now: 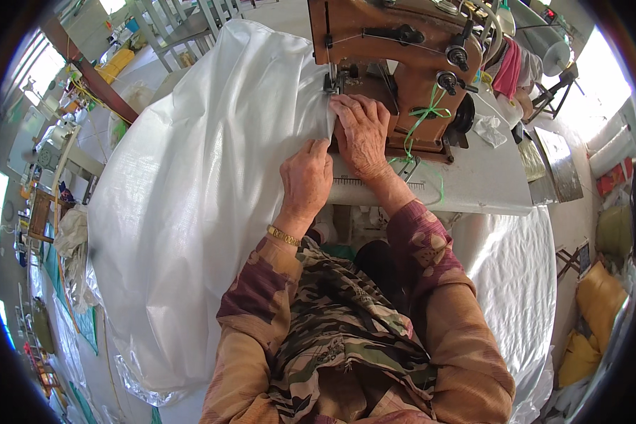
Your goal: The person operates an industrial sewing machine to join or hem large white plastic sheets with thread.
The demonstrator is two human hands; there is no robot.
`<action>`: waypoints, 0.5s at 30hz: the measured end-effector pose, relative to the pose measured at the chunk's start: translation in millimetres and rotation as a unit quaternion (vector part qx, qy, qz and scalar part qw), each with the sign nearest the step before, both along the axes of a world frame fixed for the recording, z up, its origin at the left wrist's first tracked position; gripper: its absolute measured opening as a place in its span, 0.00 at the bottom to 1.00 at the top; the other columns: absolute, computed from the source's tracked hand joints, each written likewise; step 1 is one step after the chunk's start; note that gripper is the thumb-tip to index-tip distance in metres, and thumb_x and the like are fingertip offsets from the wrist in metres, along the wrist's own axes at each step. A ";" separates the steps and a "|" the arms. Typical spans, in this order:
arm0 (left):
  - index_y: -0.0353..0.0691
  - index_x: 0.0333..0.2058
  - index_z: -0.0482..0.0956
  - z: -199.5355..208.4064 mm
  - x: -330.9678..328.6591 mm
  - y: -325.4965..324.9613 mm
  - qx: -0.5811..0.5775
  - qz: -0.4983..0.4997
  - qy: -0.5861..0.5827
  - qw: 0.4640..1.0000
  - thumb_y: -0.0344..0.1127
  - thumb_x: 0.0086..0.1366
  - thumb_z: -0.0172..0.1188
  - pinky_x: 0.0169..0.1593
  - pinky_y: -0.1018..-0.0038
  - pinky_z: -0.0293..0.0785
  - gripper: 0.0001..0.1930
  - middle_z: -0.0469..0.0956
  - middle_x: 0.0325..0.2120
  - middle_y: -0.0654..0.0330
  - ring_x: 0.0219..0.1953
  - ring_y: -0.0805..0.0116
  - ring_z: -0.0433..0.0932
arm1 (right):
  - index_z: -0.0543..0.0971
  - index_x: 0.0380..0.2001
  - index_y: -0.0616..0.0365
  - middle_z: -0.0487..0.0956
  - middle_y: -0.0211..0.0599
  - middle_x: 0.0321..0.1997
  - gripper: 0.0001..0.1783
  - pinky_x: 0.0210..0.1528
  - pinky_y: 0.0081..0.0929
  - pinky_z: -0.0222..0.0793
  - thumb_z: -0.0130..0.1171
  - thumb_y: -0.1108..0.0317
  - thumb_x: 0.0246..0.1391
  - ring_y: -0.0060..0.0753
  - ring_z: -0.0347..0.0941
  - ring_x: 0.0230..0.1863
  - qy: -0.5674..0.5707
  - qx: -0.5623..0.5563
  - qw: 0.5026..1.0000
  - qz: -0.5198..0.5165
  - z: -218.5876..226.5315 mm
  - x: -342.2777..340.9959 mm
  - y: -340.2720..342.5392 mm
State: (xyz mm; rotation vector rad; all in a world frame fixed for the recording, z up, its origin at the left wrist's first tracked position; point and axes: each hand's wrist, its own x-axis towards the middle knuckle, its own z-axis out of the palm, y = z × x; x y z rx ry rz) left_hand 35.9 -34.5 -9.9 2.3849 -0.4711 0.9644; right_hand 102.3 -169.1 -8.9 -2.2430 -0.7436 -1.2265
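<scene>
A large sheet of shiny white fabric (pixel 184 169) drapes over the table's left side and hangs down toward me. Its right edge runs up to the needle area of a brown sewing machine (pixel 410 78). My left hand (pixel 307 177) pinches that edge a little way in front of the machine, fingers closed. Just below the presser foot (pixel 332 83), my right hand (pixel 362 131) is closed on the same edge, its fingertips close to the foot. The fabric under the fingers is partly hidden. A green ribbon (pixel 429 113) is tied on the machine's front.
The white tabletop (pixel 487 184) carries a printed ruler scale along its near edge. More white sheeting (pixel 516 283) hangs at the right. Grey chairs (pixel 173 32) stand behind the fabric, and a pink cloth (pixel 509 67) lies beyond the machine. Yellow sacks (pixel 597 304) sit on the far right floor.
</scene>
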 end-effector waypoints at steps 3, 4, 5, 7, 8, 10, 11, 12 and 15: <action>0.33 0.38 0.76 4.9 6.3 -2.7 -0.014 -0.014 -0.007 1.000 0.23 0.58 0.57 0.30 0.58 0.75 0.08 0.77 0.27 0.49 0.28 0.47 0.79 | 0.75 0.50 0.52 0.77 0.29 0.55 0.21 0.61 0.43 0.54 0.57 0.73 0.50 0.39 0.68 0.57 0.006 -0.007 1.000 -0.007 -0.1 0.8 -0.6; 0.33 0.36 0.75 5.8 9.5 -2.1 -0.008 -0.014 -0.005 1.000 0.23 0.58 0.57 0.30 0.58 0.75 0.07 0.76 0.27 0.49 0.28 0.46 0.78 | 0.75 0.50 0.52 0.77 0.29 0.55 0.21 0.61 0.44 0.54 0.57 0.73 0.50 0.39 0.68 0.57 0.000 -0.005 1.000 -0.006 -0.9 1.9 0.4; 0.33 0.34 0.74 7.1 12.5 -1.6 -0.002 -0.013 -0.004 1.000 0.23 0.58 0.57 0.30 0.58 0.75 0.05 0.76 0.26 0.49 0.27 0.46 0.78 | 0.75 0.50 0.52 0.77 0.29 0.55 0.21 0.61 0.44 0.54 0.58 0.73 0.50 0.38 0.68 0.57 -0.006 -0.002 1.000 -0.006 -1.0 2.8 0.9; 0.33 0.33 0.73 10.9 19.4 -0.6 -0.004 -0.013 0.001 1.000 0.23 0.58 0.57 0.30 0.58 0.75 0.04 0.76 0.27 0.49 0.27 0.46 0.78 | 0.75 0.50 0.52 0.77 0.29 0.55 0.21 0.61 0.44 0.54 0.57 0.72 0.50 0.38 0.69 0.57 -0.005 -0.009 1.000 -0.009 -0.9 2.0 1.1; 0.33 0.32 0.72 11.6 21.7 0.0 -0.001 -0.015 0.007 1.000 0.23 0.58 0.57 0.30 0.58 0.75 0.03 0.76 0.27 0.50 0.27 0.45 0.78 | 0.75 0.50 0.52 0.77 0.29 0.55 0.20 0.61 0.43 0.54 0.57 0.72 0.50 0.38 0.69 0.57 -0.004 -0.010 1.000 -0.015 -0.8 1.5 1.3; 0.34 0.31 0.71 10.8 24.1 1.0 0.004 -0.002 0.009 1.000 0.23 0.58 0.57 0.30 0.58 0.75 0.03 0.76 0.27 0.50 0.28 0.45 0.78 | 0.75 0.49 0.52 0.77 0.28 0.55 0.20 0.61 0.43 0.54 0.57 0.72 0.50 0.38 0.69 0.57 -0.007 -0.012 1.000 -0.006 -1.1 2.1 1.2; 0.34 0.30 0.71 10.7 25.3 1.3 0.013 0.008 0.012 1.000 0.23 0.58 0.57 0.30 0.58 0.75 0.04 0.76 0.27 0.51 0.28 0.46 0.78 | 0.75 0.49 0.53 0.77 0.28 0.55 0.20 0.61 0.43 0.54 0.57 0.72 0.50 0.38 0.69 0.56 -0.008 -0.010 1.000 0.000 -1.4 2.3 0.9; 0.34 0.30 0.71 11.0 26.8 1.1 0.010 0.010 0.011 1.000 0.23 0.58 0.57 0.30 0.58 0.75 0.04 0.76 0.27 0.51 0.28 0.46 0.78 | 0.75 0.49 0.53 0.77 0.28 0.55 0.20 0.61 0.43 0.54 0.57 0.72 0.50 0.38 0.69 0.56 -0.009 -0.012 1.000 0.002 -1.9 2.2 0.5; 0.35 0.32 0.71 14.3 29.7 0.1 0.005 0.011 0.002 1.000 0.23 0.57 0.57 0.31 0.58 0.75 0.04 0.76 0.27 0.51 0.28 0.46 0.78 | 0.75 0.49 0.53 0.78 0.28 0.55 0.19 0.61 0.43 0.54 0.57 0.72 0.50 0.38 0.69 0.56 -0.019 -0.016 1.000 0.005 -1.0 0.1 -1.0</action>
